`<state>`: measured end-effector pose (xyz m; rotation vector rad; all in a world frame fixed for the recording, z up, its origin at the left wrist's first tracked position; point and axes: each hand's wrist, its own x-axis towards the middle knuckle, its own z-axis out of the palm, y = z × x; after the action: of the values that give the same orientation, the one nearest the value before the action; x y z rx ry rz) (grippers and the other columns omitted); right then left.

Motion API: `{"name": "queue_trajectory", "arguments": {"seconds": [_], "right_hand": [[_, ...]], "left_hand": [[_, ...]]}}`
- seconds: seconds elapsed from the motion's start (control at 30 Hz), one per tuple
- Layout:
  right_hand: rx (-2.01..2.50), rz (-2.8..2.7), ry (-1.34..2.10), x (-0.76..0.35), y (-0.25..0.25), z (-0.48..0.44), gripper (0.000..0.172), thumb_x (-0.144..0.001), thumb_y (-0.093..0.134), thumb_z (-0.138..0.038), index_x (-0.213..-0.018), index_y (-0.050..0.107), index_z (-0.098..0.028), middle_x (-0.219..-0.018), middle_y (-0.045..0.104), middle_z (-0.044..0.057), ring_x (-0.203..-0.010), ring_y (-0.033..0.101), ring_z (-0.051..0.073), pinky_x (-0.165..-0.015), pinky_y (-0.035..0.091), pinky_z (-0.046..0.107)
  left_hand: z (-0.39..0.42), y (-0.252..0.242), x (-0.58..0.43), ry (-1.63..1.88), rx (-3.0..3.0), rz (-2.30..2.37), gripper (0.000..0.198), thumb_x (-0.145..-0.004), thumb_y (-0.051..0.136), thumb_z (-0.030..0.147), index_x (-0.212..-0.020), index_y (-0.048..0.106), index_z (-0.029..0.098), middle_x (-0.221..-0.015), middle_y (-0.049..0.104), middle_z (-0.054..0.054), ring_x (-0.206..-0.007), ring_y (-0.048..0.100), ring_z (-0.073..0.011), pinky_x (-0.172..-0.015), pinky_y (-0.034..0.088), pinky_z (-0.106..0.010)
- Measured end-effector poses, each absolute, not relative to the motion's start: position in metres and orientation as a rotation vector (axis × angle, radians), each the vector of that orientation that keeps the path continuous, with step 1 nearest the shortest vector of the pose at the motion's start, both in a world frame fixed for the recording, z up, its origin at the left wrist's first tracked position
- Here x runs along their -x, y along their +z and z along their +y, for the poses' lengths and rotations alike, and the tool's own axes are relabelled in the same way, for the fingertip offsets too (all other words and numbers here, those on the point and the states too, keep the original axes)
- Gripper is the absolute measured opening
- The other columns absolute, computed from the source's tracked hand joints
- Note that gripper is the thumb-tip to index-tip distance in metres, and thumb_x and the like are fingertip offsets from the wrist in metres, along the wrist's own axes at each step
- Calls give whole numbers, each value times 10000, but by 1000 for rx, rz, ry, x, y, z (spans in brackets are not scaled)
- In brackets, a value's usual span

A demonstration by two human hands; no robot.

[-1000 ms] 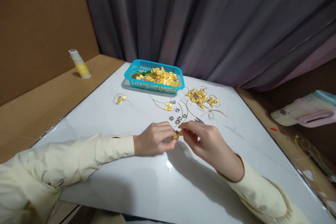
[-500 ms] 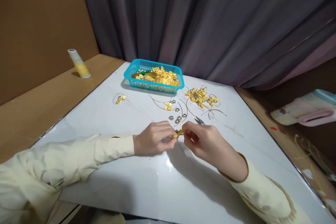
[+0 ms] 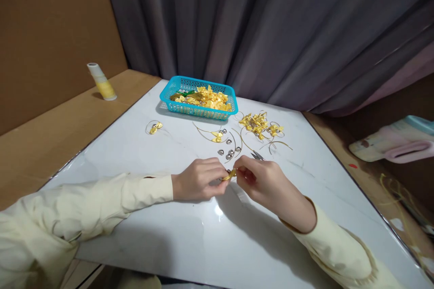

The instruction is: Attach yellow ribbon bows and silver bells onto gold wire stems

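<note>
Above the white table, my left hand (image 3: pixel 203 179) is closed, thumb and fingers pinching a small yellow ribbon bow (image 3: pixel 231 174) with a silver bell beside it. From the other side, my right hand (image 3: pixel 259 180) meets the bow's right end with its fingers pinched together. Any thin cord between those fingertips is too fine to make out. Just beyond the hands lie several loose silver bells (image 3: pixel 230 154) and curved gold cords (image 3: pixel 244 140). Small scissors (image 3: pixel 257 156) lie behind my right hand, partly hidden by it.
A blue plastic basket (image 3: pixel 200 112) at the back holds yellow bows. Finished-looking yellow pieces with bells (image 3: pixel 256 123) are heaped to its right; a single one (image 3: pixel 154 128) lies left. A yellow thread spool (image 3: pixel 102 82) stands far left, and a pink-handled cup (image 3: pixel 393 140) is at right.
My right hand has shifted very slightly left, closer to my left hand. The bow has turned a little between the fingers; the things on the table are unmoved.
</note>
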<state>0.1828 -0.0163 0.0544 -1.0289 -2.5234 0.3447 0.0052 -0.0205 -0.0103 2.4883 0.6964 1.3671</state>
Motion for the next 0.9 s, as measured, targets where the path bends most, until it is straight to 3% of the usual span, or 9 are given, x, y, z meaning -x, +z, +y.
{"name": "queue_trajectory", "arguments": {"seconds": [0.3, 0.9], "right_hand": [[1019, -2632, 295, -183, 51, -17, 212, -730, 416, -12, -653, 562, -145, -565, 483, -11, -469, 390, 82, -488, 288, 210], [927, -2786, -353, -183, 57, -36, 218, -743, 416, -5, -623, 509, -161, -556, 458, -5, -447, 379, 113, -450, 220, 254]], "left_hand": [[-20, -9, -5, 1340, -2538, 705, 163, -816, 448, 119, -702, 562, 146, -640, 608, -51, -611, 523, -133, -573, 460, -250], [-20, -8, -7, 1382, -2485, 687, 117, -806, 487, 90, -734, 574, 117, -651, 622, -67, -602, 519, -137, -586, 460, -256]]}}
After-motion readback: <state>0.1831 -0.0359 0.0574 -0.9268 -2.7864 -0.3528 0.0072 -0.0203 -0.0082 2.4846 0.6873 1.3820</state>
